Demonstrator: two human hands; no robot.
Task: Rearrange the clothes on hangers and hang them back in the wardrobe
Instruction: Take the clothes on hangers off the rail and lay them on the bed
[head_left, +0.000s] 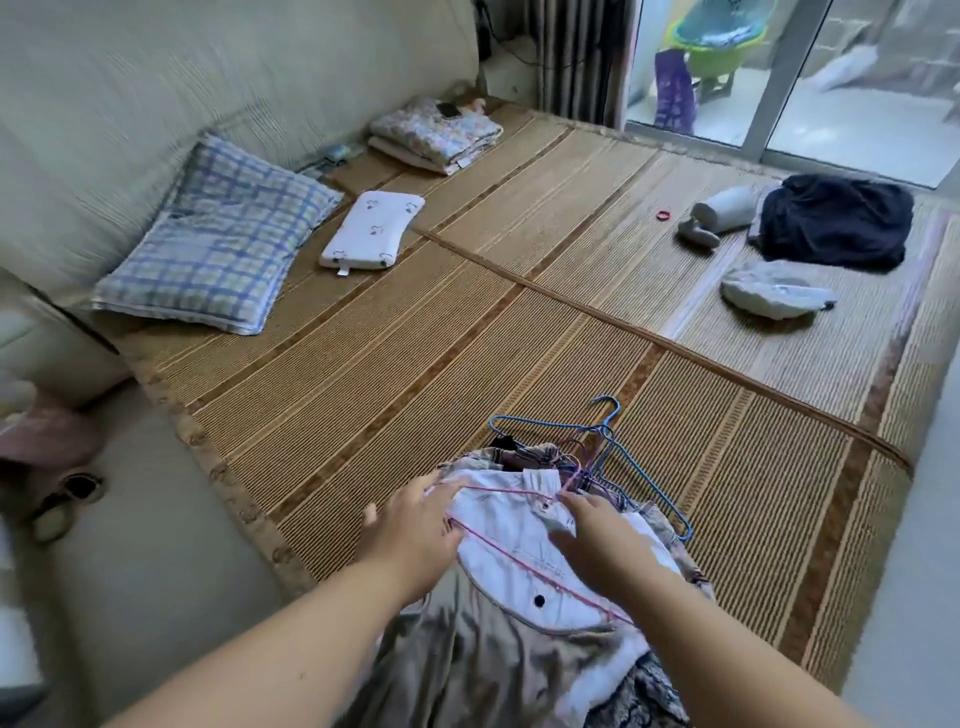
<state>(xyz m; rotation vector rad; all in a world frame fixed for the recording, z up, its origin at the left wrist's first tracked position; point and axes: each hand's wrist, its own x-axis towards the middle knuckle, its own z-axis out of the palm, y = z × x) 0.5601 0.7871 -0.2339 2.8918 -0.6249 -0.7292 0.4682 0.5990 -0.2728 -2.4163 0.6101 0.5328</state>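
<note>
Clothes (519, 561) piled on hangers (613, 457), lower garments cut off, hands (415, 530) on top

A wide bed (727, 519) covered with woven straw mats (363, 364) fills the room, backed by a padded cream headboard (156, 104). Against the headboard lie a checked pillow (218, 239), a small white pillow (371, 228) and folded blankets (436, 132). Beyond the bed's far edge, striped curtains (576, 57) hang beside a sliding glass door (779, 78) admitting daylight.
</note>
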